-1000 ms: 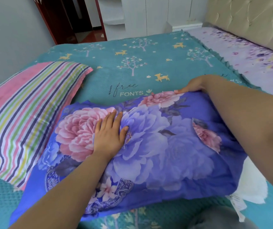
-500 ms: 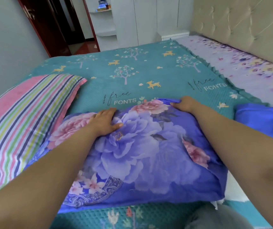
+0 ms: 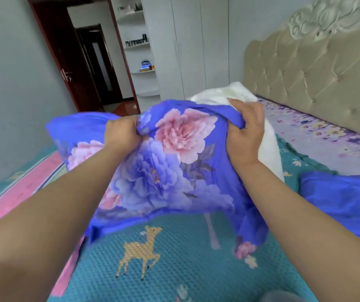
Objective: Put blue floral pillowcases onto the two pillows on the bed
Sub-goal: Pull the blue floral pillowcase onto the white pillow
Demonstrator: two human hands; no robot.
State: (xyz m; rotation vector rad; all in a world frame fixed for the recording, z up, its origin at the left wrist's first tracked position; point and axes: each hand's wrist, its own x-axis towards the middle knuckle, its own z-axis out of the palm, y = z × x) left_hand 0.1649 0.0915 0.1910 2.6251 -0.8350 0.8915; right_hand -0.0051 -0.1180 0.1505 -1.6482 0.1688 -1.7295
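Note:
I hold a pillow in a blue floral pillowcase (image 3: pixel 163 171) up off the bed, tilted toward me. My left hand (image 3: pixel 121 132) is clenched on the case's upper edge at the left. My right hand (image 3: pixel 245 129) bunches the blue fabric at the open end, where the white pillow (image 3: pixel 229 94) sticks out above and to the right. A second blue pillowcase (image 3: pixel 344 199) lies flat on the bed at the right. A striped pink pillow (image 3: pixel 11 192) lies at the left, partly hidden by my left arm.
The teal bedspread (image 3: pixel 174 258) with deer print covers the bed below the pillow. A purple floral sheet (image 3: pixel 318 136) runs along the beige tufted headboard (image 3: pixel 316 68) at the right. Beyond the bed stand white wardrobes (image 3: pixel 192 44) and an open dark door (image 3: pixel 87 62).
The pillow lay flat on the bed with both hands pressing on it. Now both hands grip the case and the pillow is lifted, its white end pointing up and away.

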